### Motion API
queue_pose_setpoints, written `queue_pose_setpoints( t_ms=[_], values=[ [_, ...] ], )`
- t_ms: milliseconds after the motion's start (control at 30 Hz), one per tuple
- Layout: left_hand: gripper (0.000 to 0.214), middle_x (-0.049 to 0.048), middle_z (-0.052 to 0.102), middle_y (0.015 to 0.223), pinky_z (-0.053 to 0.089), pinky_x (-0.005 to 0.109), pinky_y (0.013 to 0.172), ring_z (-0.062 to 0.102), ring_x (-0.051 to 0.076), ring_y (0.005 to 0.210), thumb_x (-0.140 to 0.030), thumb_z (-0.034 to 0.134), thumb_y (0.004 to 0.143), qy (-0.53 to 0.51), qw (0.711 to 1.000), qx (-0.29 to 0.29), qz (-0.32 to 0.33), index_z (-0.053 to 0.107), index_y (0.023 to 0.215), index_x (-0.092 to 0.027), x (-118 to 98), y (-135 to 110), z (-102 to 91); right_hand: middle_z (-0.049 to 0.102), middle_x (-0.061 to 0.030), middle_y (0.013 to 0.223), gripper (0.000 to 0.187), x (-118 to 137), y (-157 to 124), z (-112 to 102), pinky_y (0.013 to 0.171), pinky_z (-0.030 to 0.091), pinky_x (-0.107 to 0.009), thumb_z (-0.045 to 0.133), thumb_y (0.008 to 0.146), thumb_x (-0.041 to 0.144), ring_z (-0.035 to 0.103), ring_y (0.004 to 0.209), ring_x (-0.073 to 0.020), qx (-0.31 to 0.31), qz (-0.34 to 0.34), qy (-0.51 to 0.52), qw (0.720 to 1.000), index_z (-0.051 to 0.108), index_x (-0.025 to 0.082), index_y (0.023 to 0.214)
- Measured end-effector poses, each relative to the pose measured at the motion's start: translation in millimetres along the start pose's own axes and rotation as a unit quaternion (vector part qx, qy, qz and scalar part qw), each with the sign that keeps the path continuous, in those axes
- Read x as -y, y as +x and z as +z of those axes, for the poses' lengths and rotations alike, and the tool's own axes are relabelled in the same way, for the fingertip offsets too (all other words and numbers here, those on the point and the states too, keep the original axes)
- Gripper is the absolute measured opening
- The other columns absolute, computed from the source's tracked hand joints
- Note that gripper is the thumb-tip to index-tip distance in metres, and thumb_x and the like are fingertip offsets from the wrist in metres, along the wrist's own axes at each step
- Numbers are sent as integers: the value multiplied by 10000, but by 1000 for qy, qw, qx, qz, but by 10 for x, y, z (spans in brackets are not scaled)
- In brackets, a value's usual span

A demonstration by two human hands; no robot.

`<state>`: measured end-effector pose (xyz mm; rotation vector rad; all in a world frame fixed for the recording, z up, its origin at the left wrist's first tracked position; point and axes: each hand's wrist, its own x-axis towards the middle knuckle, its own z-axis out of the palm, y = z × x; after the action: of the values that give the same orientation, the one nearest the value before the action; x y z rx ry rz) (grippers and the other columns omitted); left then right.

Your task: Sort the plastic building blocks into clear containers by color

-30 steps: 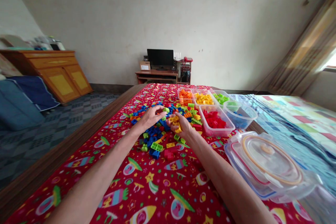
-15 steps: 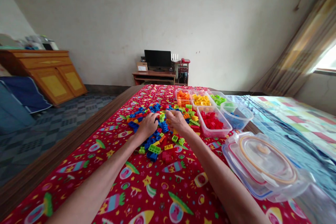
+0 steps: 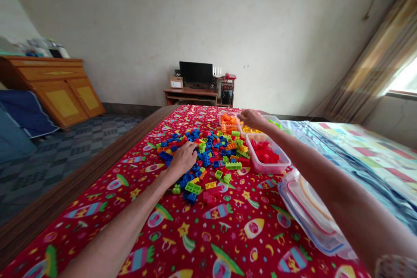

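A heap of mixed toy building bricks (image 3: 206, 158) in blue, red, green, yellow and orange is spread over the red patterned cloth (image 3: 211, 243). On the heap's left side rests my left hand (image 3: 184, 157), fingers curled down among the bricks and their tips hidden. Over the box of yellow bricks (image 3: 250, 130) is my right hand (image 3: 253, 119), its fingers drawn together; whatever it holds is too small to make out. Just left of it stands the box of orange bricks (image 3: 229, 120). The box of red bricks (image 3: 265, 152) sits nearer, below my right forearm.
Behind my right arm, a box of green bricks (image 3: 276, 122) is partly covered. Stacked clear lids (image 3: 309, 217) lie at the right, under the forearm. A bed (image 3: 358, 143) adjoins the table's right side. A monitor (image 3: 196, 73) stands on a desk against the wall.
My right hand has moved from the brick heap, away and to the right, over the box of yellow bricks. My left hand has stayed at the heap's left side.
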<state>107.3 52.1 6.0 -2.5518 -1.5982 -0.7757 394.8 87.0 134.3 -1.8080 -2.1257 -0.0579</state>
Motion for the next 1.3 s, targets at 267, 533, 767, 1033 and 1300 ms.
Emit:
queue_pose_setpoints(
  t_ms=[267, 533, 767, 1033, 1300],
  values=[
    [299, 94, 623, 1061, 500, 337, 910, 629, 228, 977, -145, 405, 849, -9, 1000, -7, 7, 630, 1044, -175, -19, -21, -23, 670, -204, 1049, 406, -571, 363, 60, 749, 426, -292, 356, 980, 371, 629, 935, -235, 1, 65, -160, 985, 644, 123, 1125],
    [287, 96, 619, 1068, 496, 332, 919, 624, 224, 992, -141, 395, 859, -3, 1000, -5, 7, 617, 1039, -165, -7, -12, -14, 679, -171, 1088, 338, -490, 403, 75, 841, 418, -291, 443, 956, 259, 612, 1021, -219, 63, -33, -161, 984, 603, 91, 1202],
    [279, 95, 619, 1059, 487, 344, 940, 614, 223, 1004, -148, 388, 863, -5, 1000, -10, 10, 615, 1026, -160, 33, -10, 43, 702, -190, 992, 315, 20, 76, 22, 749, 420, -275, 396, 911, 114, 637, 850, -189, 52, -159, -193, 967, 687, 54, 1016],
    [316, 119, 618, 1079, 493, 405, 940, 611, 251, 1002, -152, 400, 847, -17, 999, -27, 22, 594, 1096, -146, 69, -7, 86, 724, -96, 918, 268, 781, -451, 147, 747, 445, -226, 505, 896, 192, 641, 815, -142, 120, -129, -3, 984, 715, 115, 1043],
    [491, 152, 540, 1284, 380, 422, 1098, 482, 247, 1244, -89, 381, 829, -31, 990, -108, 81, 492, 1307, -110, -19, 7, 1, 671, -161, 1094, 348, 1088, -1117, 370, 804, 503, -336, 440, 866, 80, 643, 1008, -242, 160, -57, -88, 982, 660, 142, 1128]
  ],
)
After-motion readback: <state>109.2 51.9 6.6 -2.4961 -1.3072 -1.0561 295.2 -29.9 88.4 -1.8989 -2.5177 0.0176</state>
